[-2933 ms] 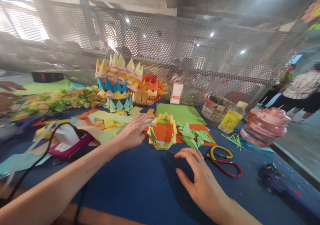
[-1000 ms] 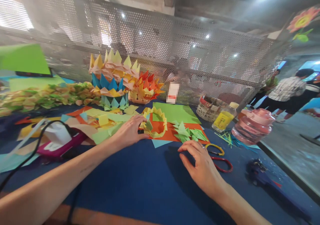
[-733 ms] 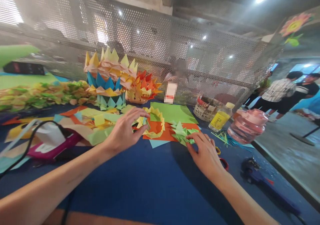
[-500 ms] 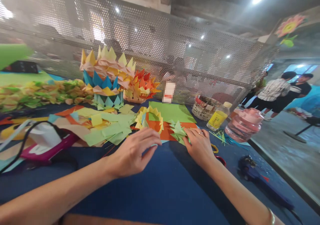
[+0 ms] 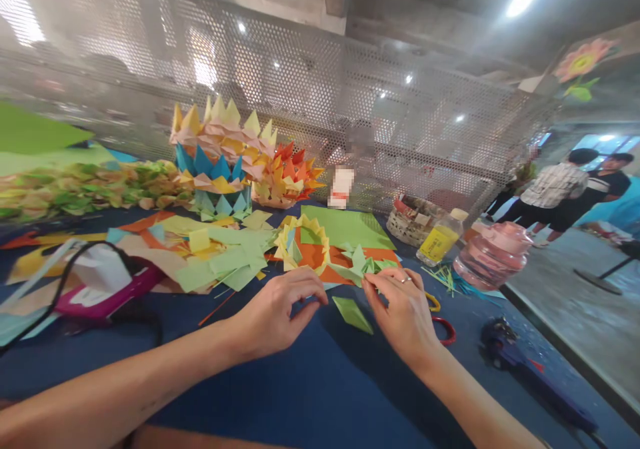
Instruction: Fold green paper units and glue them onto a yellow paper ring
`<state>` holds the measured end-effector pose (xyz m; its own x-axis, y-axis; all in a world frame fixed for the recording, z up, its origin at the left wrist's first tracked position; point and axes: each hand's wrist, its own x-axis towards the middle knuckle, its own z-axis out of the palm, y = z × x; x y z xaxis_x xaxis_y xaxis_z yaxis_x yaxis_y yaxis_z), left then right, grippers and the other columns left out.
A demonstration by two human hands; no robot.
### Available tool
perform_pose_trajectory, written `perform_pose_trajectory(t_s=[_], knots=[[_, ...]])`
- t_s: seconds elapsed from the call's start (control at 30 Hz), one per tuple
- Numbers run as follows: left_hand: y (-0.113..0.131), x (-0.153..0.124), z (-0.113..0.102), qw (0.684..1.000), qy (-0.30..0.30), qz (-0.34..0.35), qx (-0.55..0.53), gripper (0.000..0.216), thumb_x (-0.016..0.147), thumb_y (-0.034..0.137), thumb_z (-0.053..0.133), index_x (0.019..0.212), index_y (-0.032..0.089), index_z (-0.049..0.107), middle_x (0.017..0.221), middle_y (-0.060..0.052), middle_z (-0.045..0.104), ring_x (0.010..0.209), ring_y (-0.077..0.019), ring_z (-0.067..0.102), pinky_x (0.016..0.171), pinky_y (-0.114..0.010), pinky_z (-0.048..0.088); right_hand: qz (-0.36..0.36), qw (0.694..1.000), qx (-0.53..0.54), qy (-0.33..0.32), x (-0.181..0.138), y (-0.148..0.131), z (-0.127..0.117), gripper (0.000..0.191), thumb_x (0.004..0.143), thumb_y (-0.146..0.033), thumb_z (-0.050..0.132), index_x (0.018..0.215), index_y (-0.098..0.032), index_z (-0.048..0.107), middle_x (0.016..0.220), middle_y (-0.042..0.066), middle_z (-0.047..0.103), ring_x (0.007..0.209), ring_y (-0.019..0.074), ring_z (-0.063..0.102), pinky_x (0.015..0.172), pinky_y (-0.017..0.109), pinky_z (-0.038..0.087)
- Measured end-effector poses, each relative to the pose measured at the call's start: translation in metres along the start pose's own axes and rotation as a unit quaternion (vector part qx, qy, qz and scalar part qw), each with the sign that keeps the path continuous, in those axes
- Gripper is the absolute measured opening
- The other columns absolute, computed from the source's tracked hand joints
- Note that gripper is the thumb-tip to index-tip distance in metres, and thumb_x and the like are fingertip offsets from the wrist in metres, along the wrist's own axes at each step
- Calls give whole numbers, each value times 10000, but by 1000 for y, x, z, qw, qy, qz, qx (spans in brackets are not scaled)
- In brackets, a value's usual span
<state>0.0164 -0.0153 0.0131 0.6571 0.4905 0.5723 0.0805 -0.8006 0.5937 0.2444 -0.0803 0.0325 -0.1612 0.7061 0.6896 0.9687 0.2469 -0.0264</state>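
Observation:
My left hand (image 5: 287,312) hovers over the blue tabletop, its fingers curved and the thumb apart from them, with nothing in it. Fingertips of my right hand (image 5: 403,312) are drawn together at the edge of several folded pale green paper pieces (image 5: 358,262); whether they pinch one cannot be made out. Between the hands lies a single folded green paper piece (image 5: 353,314), flat on the table. A yellow pointed paper ring (image 5: 326,241) stands just beyond my left hand. Beneath the folded pieces are orange paper (image 5: 311,256) and a green sheet (image 5: 350,226).
Left are loose paper strips (image 5: 240,262), a magenta-and-white device (image 5: 113,296) with a black cable, and layered paper crowns (image 5: 220,162). Right are red-handled scissors (image 5: 447,330), a yellow-labelled bottle (image 5: 440,239), a pink jug (image 5: 493,256), a basket (image 5: 410,219) and a dark blue glue gun (image 5: 535,372).
A folded green piece now lies on the table between my hands. My right hand has drawn slightly nearer, its fingertips closing together. My left hand stays about where it was.

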Motion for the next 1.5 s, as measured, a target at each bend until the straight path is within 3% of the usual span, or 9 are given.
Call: perform_pose_trajectory(t_s=[0.33, 0.43, 0.53, 0.67, 0.8, 0.97, 1.13, 1.3, 1.5], knots=[[0, 3, 5, 980, -5, -163, -117, 230, 873, 356, 605, 902, 140, 681, 781, -41, 706, 685, -155, 645, 618, -230, 516, 81, 970, 207, -103, -8, -32, -11, 265, 949, -270, 523, 753, -219, 694, 758, -4, 692, 716, 130, 670, 677, 216, 521], [-3, 3, 5, 973, -2, -173, -151, 256, 883, 370, 573, 908, 149, 701, 741, -26, 702, 646, -147, 642, 556, -208, 504, 99, 950, 261, -142, -11, -36, -9, 221, 928, -270, 553, 780, -222, 709, 778, 12, 678, 761, 157, 667, 712, 258, 529], [-1, 4, 5, 974, 10, -164, -154, 191, 859, 302, 590, 891, 164, 718, 758, -19, 704, 665, -144, 639, 579, -210, 495, 85, 960, 241, -119, -16, -36, -5, 134, 906, -251, 585, 917, -225, 716, 867, 37, 680, 812, 184, 662, 753, 313, 526], [7, 4, 2, 984, 32, -121, -124, 120, 833, 196, 593, 818, 171, 709, 775, -20, 689, 707, -144, 621, 657, -238, 480, 48, 979, 196, -43, -19, -34, -4, 251, 899, -227, 608, 1150, -217, 599, 912, 41, 701, 917, 213, 660, 833, 367, 515], [13, 0, 0, 996, 65, 35, -48, 189, 850, 67, 512, 855, 160, 677, 829, -47, 691, 789, -153, 647, 757, -265, 501, -21, 989, 144, 13, -19, -36, -10, 143, 898, -195, 617, 1031, -226, 574, 979, 46, 708, 942, 212, 644, 846, 376, 500], [14, -5, 0, 986, 54, 153, 26, 258, 858, -31, 503, 983, 141, 650, 928, -83, 683, 849, -154, 639, 775, -252, 512, -106, 989, 104, 18, -18, -39, -18, 151, 881, -124, 621, 989, -225, 590, 1027, 35, 730, 1022, 234, 608, 891, 400, 467], [17, -6, 1, 983, 49, 172, 36, 220, 891, -28, 495, 956, 136, 627, 923, -78, 665, 849, -136, 607, 786, -234, 497, -115, 985, 130, 3, -18, -39, -17, 175, 874, -85, 602, 991, -214, 594, 1005, 28, 730, 1013, 221, 597, 881, 369, 466], [22, -9, 3, 991, 38, 120, -35, 166, 896, 13, 513, 909, 145, 611, 902, -59, 667, 829, -122, 623, 784, -217, 498, -81, 976, 202, -26, -20, -42, -13, 165, 895, -92, 565, 998, -217, 597, 966, 26, 713, 969, 196, 615, 860, 338, 494], [25, -4, 3, 985, 44, -78, -147, 48, 852, 161, 611, 839, 157, 657, 766, -12, 682, 700, -122, 640, 675, -215, 499, 108, 930, 332, -114, -21, -44, -6, 86, 898, -263, 624, 972, -220, 631, 868, 13, 694, 792, 153, 667, 738, 266, 528]])
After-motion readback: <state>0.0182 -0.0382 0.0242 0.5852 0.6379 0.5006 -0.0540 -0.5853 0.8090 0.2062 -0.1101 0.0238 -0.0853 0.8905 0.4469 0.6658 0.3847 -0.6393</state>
